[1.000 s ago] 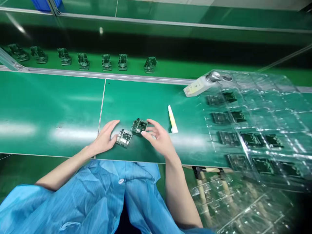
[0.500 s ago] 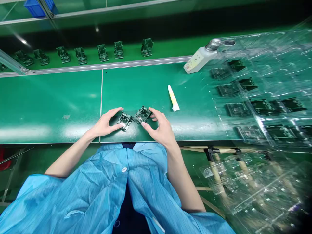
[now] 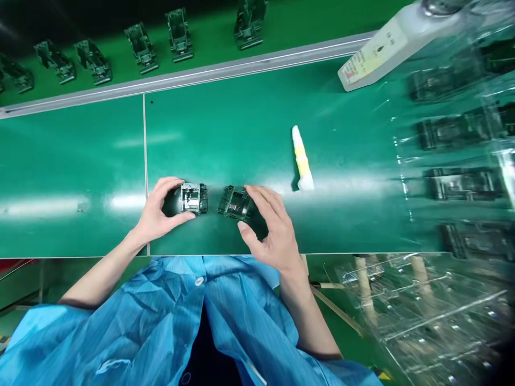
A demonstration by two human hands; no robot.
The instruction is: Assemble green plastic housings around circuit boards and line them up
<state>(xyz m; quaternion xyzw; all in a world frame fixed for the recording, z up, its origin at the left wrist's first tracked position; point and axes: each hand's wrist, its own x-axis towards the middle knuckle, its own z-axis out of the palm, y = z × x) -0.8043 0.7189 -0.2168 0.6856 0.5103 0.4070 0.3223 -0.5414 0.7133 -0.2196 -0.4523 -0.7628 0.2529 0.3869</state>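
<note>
Two small dark green parts lie apart on the green table near its front edge. My left hand [image 3: 161, 212] has thumb and fingers around the left part [image 3: 193, 198], which shows a bright, shiny face. Beside the right part [image 3: 234, 202] is my right hand [image 3: 271, 225], its fingertips at the part's upper right corner and its thumb below, apart from it. A white tube with a yellow band [image 3: 301, 159] lies to the right, beyond my right hand.
A white bottle [image 3: 376, 53] stands at the back right. Clear trays [image 3: 402, 161] with several dark parts cover the right side. More clear trays [image 3: 402, 316] sit below the table edge. Behind the metal rail [image 3: 209, 65], several similar parts [image 3: 179, 35] stand in a row.
The two parts were touching and are now apart and turned. My right thumb has moved away from the right part. The view has shifted closer to the table.
</note>
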